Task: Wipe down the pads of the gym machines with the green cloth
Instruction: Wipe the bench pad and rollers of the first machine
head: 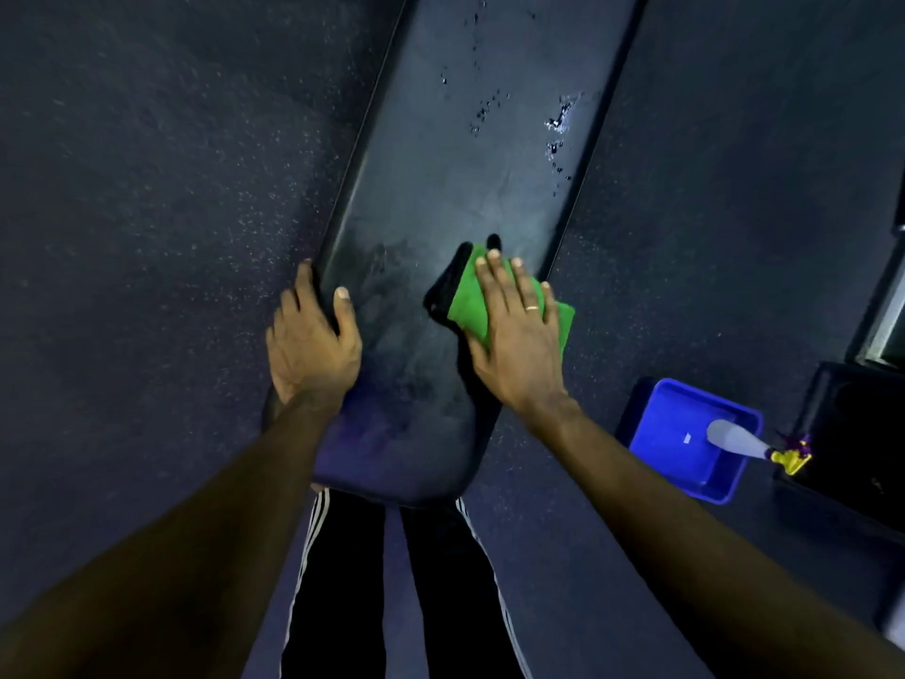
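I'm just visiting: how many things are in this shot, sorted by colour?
Green: 1, the cloth, pressed flat under the right hand
Black: 1, the bench pad, its edge gripped by the left hand
Blue: 1, the tub on the floor
Pale with a yellow trigger: 1, the spray bottle lying in the tub
Total: 4

The bench pad (440, 198) is dark, smooth vinyl-like upholstery with a dull sheen, smeared near its 6 o'clock end; glossy wet droplets (558, 122) bead toward 1 o'clock. The green cloth (470, 296) is soft, matt, napped fabric. The floor (147, 188) looks rough, speckled rubber. At 4 o'clock, the blue tub (671, 453) is smooth plastic.
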### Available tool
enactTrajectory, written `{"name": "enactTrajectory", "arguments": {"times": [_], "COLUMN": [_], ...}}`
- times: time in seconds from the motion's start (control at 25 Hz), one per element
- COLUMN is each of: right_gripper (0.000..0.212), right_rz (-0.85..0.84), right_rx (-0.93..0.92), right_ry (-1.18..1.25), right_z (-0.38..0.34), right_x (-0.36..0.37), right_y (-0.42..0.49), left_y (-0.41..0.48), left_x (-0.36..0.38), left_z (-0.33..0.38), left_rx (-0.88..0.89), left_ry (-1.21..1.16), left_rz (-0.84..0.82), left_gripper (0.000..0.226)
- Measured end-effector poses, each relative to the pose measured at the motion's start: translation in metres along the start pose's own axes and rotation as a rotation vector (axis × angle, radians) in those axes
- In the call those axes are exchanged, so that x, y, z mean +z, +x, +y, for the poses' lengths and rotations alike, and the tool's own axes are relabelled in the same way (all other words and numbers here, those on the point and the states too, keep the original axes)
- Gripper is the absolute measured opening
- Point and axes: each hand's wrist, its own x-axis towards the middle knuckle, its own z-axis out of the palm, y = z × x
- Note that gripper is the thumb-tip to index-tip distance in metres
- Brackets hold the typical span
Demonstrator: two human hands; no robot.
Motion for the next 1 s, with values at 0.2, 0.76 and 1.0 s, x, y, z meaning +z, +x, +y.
{"name": "enactTrajectory", "arguments": {"times": [0.2, 0.76, 1.0], "right_gripper": [0.072, 0.073, 0.072], "right_rz": [0.226, 0.211, 0.153], "right_rx": [0.416, 0.507, 0.481], "right_ry": [0.351, 0.207, 0.245], "right_z": [0.03, -0.003, 0.029], "right_x": [-0.02, -0.027, -0.035], "right_y": [0.077, 0.093, 0.103], "left_y": [0.003, 0.005, 0.004], "left_x": [0.002, -0.002, -0.003], "left_z": [0.0, 0.001, -0.002], "left_rx": [-0.012, -0.048, -0.067], "left_ry": [0.019, -0.034, -0.067], "left_rz": [0.005, -0.024, -0.054], "left_gripper": [0.059, 0.057, 0.058]}}
